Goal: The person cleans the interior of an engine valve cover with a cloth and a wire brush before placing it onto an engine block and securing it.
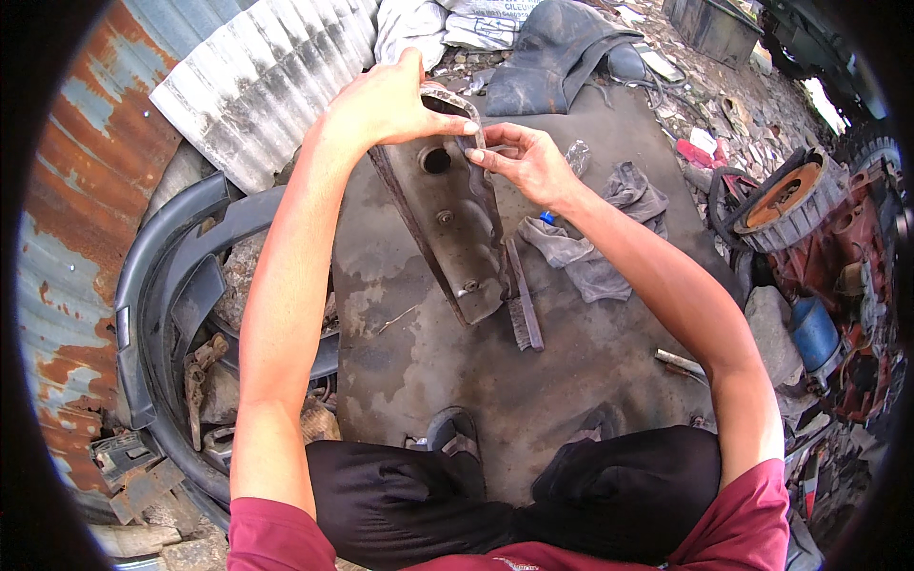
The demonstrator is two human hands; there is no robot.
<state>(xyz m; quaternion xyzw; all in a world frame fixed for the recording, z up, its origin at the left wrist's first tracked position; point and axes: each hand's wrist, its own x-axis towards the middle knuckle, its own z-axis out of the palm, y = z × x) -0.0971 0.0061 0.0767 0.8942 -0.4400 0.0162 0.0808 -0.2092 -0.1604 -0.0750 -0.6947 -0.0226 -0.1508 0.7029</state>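
A long, grimy metal valve cover (440, 221) is tilted up from the dark mat, its far end raised. One round hole and two small bolt holes show along it. My left hand (386, 107) is closed over the far end, thumb pressed on the rim. My right hand (526, 164) pinches the far right edge between thumb and fingers. A dark strip runs down that edge; I cannot tell if it is a gasket. A wire brush (525, 319) lies by the cover's near right side. Right of it is a crumpled grey rag (609, 252).
Around the mat (409, 395) lie black curved plastic trim (143, 295) and corrugated sheets (271, 86) on the left. White sacks (476, 24) and black rubber sheeting (557, 57) are at the back. A red engine block (809, 257) stands on the right. My shoes (453, 433) are in front.
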